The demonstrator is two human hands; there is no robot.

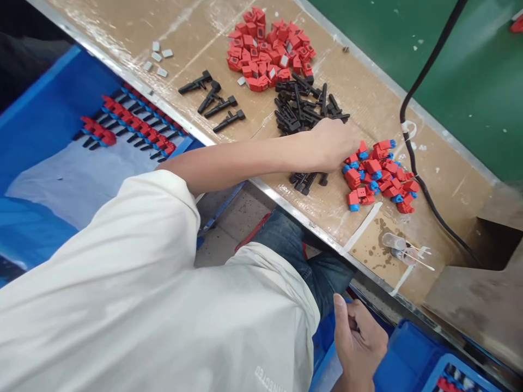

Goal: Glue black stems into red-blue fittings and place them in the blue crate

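My left hand (335,142) reaches across the table between a pile of black gun-shaped plastic parts (300,106) and a heap of red and blue plastic pieces (379,174). Its fingers curl downward at the edge of the red and blue heap; what they grip is hidden. Low at the right, my right hand (362,340) is closed in front of my body, thumb raised against the curled fingers. A dark gap shows inside it, and I cannot make out any object there. More black parts (304,182) lie under my left forearm.
Beyond stands a pile of red parts (265,51), with small grey blocks (156,56) and several separate black parts (212,100) to its left. A blue bin (44,114) holds rows of assembled pieces (137,122). Small cups with swabs (393,240) and a black cable (409,92) are right.
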